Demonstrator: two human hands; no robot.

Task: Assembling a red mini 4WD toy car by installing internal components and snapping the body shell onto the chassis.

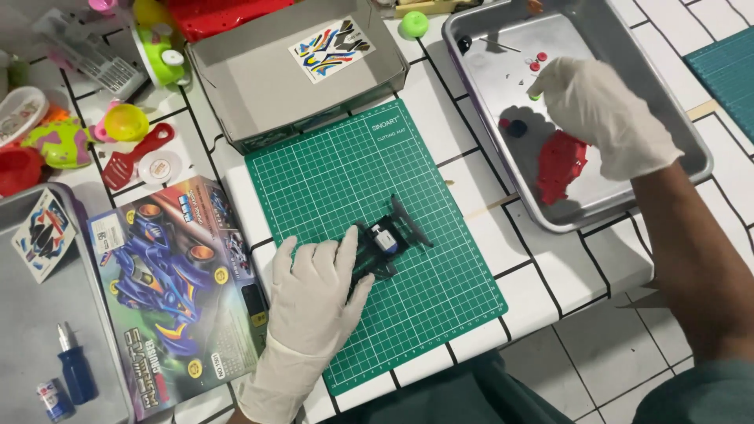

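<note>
Surface: white tiled table [581,314] with dark grout, seen from the head camera; one green gridded cutting mat [377,235] lies on it.
Hands: two, both in white latex gloves.
Left hand [314,294]: lies flat on the mat, fingers spread, fingertips pressed on the near end of one small black toy car chassis [389,239]; it steadies rather than clasps it.
Chassis: black plastic with a pale blue-white block in its middle, jutting beyond the fingertips; its near end is hidden under the fingers.
Right hand [601,110]: reaches into one shiny metal tray [471,47], fingertips pinched together on a tiny green piece [535,96], too small to make out.
Below the right palm: one red plastic part [559,165], partly covered by the hand.
Tray bits: two small red round pieces [539,61] beyond the right fingertips; dark round pieces beside them, hard to count.
Left of the left wrist: one printed cardboard kit box [169,283] with a blue racing car picture.
Beyond the chassis: one open grey cardboard box lid [259,86] holding one colourful sticker sheet [331,49].
Far left: a second metal tray [31,353], cut off, with one blue-handled screwdriver [75,369].
</note>
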